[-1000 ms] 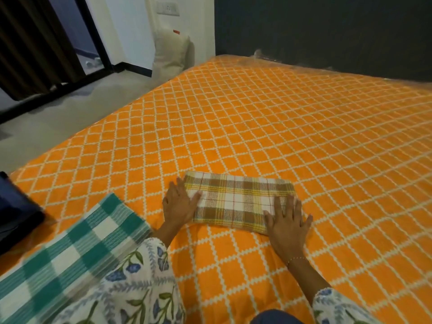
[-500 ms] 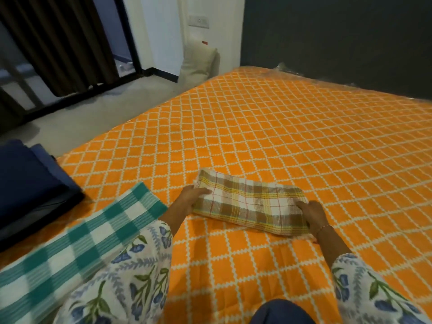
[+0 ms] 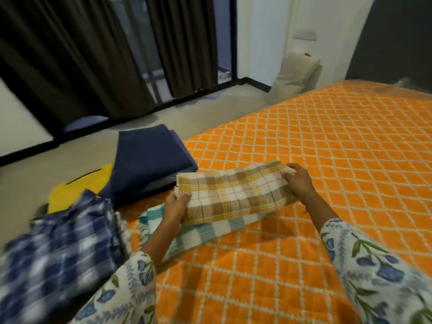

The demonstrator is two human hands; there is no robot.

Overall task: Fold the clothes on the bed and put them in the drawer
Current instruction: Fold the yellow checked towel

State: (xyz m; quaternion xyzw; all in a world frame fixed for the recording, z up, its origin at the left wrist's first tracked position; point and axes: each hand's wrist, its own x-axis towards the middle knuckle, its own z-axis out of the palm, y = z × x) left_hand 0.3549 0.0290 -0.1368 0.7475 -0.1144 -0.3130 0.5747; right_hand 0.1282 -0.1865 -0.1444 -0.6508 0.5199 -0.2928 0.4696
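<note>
Folded brown plaid cloth (image 3: 233,190) held clear of the orange bedspread (image 3: 327,160), directly above the teal checked cloth (image 3: 210,232). Left hand (image 3: 176,205) grasping the near-left end, fingers under and thumb over. Right hand (image 3: 299,180) grasping the far-right end, fingers curled over the edge.

Risks:
- Fold opening in transit. Cause: support at the two ends only, with the middle span free to sag.
- Layers sliding apart. Cause: uneven grip or tilt toward one hand.
- Misaligned stack, judged likely if set down askew on the teal checked cloth, which lies at an angle to the held piece.
- Disturbance of the navy folded stack (image 3: 149,160) at the bed edge. Cause: left end of the cloth passing just beside it.

Hidden or unclear:
- Drawer not in view; location not determinable.
- Blue checked garment (image 3: 58,253) at lower left heavily blurred; folded or loose state not determinable.
- Yellow item (image 3: 77,190) partly covered by the navy stack and the blue garment; identity unclear.
- Most of the teal cloth covered by the held piece and the left forearm.
</note>
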